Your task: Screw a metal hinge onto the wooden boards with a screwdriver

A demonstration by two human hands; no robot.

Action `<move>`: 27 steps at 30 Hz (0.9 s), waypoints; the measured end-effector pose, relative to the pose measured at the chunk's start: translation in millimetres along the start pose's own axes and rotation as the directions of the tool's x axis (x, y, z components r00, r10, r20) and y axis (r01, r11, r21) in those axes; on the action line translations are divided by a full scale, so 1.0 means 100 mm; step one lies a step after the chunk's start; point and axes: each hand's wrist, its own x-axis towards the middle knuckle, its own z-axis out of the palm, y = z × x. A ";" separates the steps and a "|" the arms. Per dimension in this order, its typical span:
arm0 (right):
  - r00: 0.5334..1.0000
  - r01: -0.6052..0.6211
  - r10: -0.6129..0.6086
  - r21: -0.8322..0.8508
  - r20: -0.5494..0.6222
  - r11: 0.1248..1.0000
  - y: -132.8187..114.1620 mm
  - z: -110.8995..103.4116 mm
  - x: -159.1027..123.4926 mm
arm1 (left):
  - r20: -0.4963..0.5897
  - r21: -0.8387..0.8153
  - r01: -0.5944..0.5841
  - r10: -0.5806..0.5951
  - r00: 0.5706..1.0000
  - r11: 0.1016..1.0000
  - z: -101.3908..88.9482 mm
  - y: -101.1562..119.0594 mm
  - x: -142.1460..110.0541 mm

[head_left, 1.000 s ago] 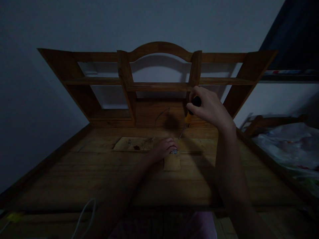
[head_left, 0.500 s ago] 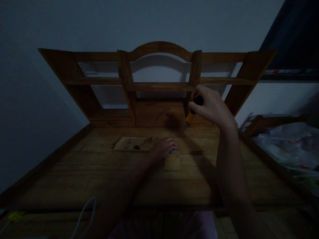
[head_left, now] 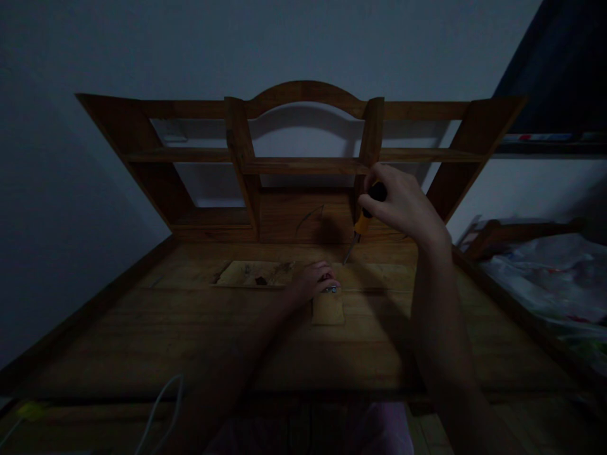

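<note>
My right hand [head_left: 401,199] is closed around the black-and-yellow handle of a screwdriver [head_left: 362,222], whose shaft slants down to the left. Its tip is above the desk, a little to the right of my left hand [head_left: 313,279]. The fingers of my left hand are curled down on a small shiny metal piece [head_left: 334,289], partly hidden beneath them. That piece lies at the far end of a small flat wooden block [head_left: 327,311]. Its exact kind is too dark and small to make out.
The wooden desk [head_left: 190,341] has a shelf unit [head_left: 303,165] at its back, against the wall. A worn pale board [head_left: 237,274] lies left of my hands. A white cable [head_left: 159,398] loops at the front left; plastic bags [head_left: 554,272] are at the right.
The fingers of my left hand have shifted slightly on the metal piece, which has moved a touch. My right hand and the screwdriver stay nearly in place.
</note>
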 end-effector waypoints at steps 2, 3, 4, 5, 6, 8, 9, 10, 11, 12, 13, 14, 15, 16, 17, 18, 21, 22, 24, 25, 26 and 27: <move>1.000 0.000 0.000 -0.003 -0.003 1.000 0.00 0.00 0.00 | -0.008 0.011 0.048 -0.048 0.999 0.999 0.01 0.03 0.00; 1.000 0.000 0.000 -0.004 -0.004 1.000 0.01 0.00 0.00 | -0.004 0.006 0.048 -0.048 0.999 0.999 0.00 0.04 0.00; 1.000 0.000 0.000 -0.005 -0.004 1.000 0.01 -0.01 0.00 | 0.003 -0.005 0.030 -0.030 1.000 1.000 0.00 0.04 0.01; 1.000 0.000 0.000 -0.006 -0.003 1.000 0.02 -0.01 0.00 | 0.017 -0.020 0.003 -0.003 1.000 1.000 -0.01 0.03 0.01; 1.000 0.000 0.000 -0.006 -0.002 1.000 0.02 -0.01 0.00 | 0.032 -0.034 -0.024 0.025 0.999 0.999 -0.02 0.03 0.01; 1.000 -0.002 0.002 -0.006 0.000 1.000 0.03 -0.01 0.00 | 0.056 -0.047 -0.051 0.053 0.997 0.998 -0.04 0.02 0.00; 1.000 -0.003 0.003 -0.006 0.001 1.000 0.03 -0.01 0.00 | 0.060 -0.045 -0.048 0.051 0.997 0.998 -0.04 0.02 0.00; 1.000 -0.002 0.002 -0.006 0.001 1.000 0.03 -0.01 0.00 | 0.053 -0.036 -0.039 0.041 0.998 0.999 -0.04 0.02 0.00; 1.000 -0.001 0.001 -0.007 0.000 1.000 0.03 -0.01 0.00 | 0.037 -0.021 -0.025 0.025 0.999 0.999 -0.04 0.03 0.00; 1.000 0.001 -0.001 -0.008 -0.003 1.000 0.03 -0.01 0.00 | 0.014 -0.005 -0.006 0.006 1.000 1.000 -0.03 0.03 0.00; 1.000 0.002 -0.003 -0.010 -0.005 1.000 0.02 -0.01 0.00 | -0.006 0.007 0.016 -0.016 1.000 1.000 -0.03 0.04 0.00; 1.000 0.003 -0.003 -0.012 -0.007 1.000 0.02 -0.01 0.00 | -0.022 0.008 0.035 -0.035 0.999 0.999 -0.02 0.04 0.00; 1.000 0.002 -0.002 -0.013 -0.008 1.000 0.02 -0.01 0.00 | -0.032 0.002 0.047 -0.047 0.998 0.999 -0.02 0.04 0.00; 1.000 0.000 0.000 -0.013 -0.007 1.000 0.02 -0.01 0.00 | -0.029 -0.010 0.046 -0.047 0.998 0.999 -0.02 0.04 0.00; 1.000 -0.002 0.002 -0.012 -0.005 1.000 0.03 -0.01 0.00 | -0.016 -0.024 0.032 -0.033 0.999 0.999 -0.02 0.04 0.00; 1.000 -0.005 0.005 -0.011 -0.003 1.000 0.03 -0.01 0.00 | 0.002 -0.038 0.009 -0.009 1.000 0.999 -0.03 0.03 0.00; 1.000 -0.006 0.006 -0.010 0.000 1.000 0.03 -0.01 0.00 | 0.045 -0.045 -0.035 0.037 0.998 0.998 -0.04 0.04 -0.01; 1.000 -0.005 0.005 -0.010 -0.001 1.000 0.03 -0.01 0.00 | 0.042 -0.032 -0.028 0.029 0.999 0.999 -0.03 0.06 -0.01; 1.000 -0.005 0.005 -0.011 -0.004 1.000 0.03 0.00 0.00 | 0.006 0.027 0.009 -0.009 1.000 1.000 -0.02 0.08 -0.01; 1.000 -0.005 0.005 -0.012 -0.005 1.000 0.03 0.00 0.00 | -0.018 0.063 0.029 -0.028 0.999 0.998 -0.01 0.09 0.00; 1.000 -0.005 0.005 -0.013 -0.004 1.000 0.03 0.00 0.00 | -0.040 0.094 0.045 -0.041 0.998 0.995 0.00 0.09 0.00; 1.000 -0.006 0.006 -0.014 -0.003 1.000 0.03 0.00 0.00 | -0.052 0.110 0.053 -0.047 0.998 0.992 0.01 0.09 0.00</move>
